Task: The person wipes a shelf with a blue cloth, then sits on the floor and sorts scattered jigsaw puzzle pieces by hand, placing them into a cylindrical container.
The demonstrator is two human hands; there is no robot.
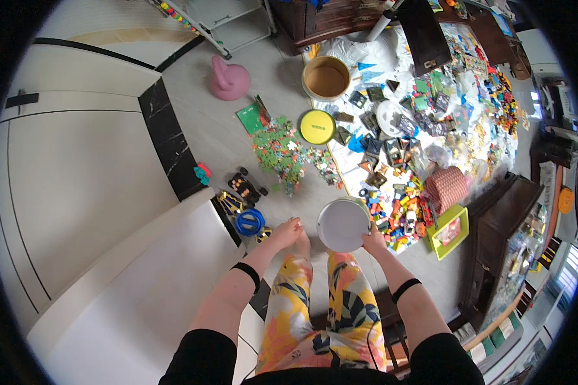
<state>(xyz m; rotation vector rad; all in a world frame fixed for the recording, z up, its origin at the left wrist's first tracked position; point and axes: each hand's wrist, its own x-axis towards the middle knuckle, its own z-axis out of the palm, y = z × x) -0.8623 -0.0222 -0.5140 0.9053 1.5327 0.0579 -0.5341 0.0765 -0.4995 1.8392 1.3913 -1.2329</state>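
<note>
My right hand (375, 240) grips the right rim of a round tub (343, 226) with a pale inside, held over the floor before my knees. My left hand (288, 233) hangs to the left of the tub, apart from it, its fingers curled. Whether something small sits between those fingers cannot be told. Ahead on the grey floor spreads a heap of jigsaw puzzle pieces (280, 151), mostly green. A green booklet or box (251, 118) touches its far left edge. Beside the heap lies a round yellow lid (317, 127), with an open cardboard drum (326, 78) beyond it.
Colourful building blocks (399, 216) lie right of the tub, by a lime-green basket (449, 233). A toy car (247, 187) and a blue ring-shaped object (249, 222) sit at left. A pink kettle-shaped object (229, 80) stands farther off. A dark wooden cabinet (498, 231) bounds the right.
</note>
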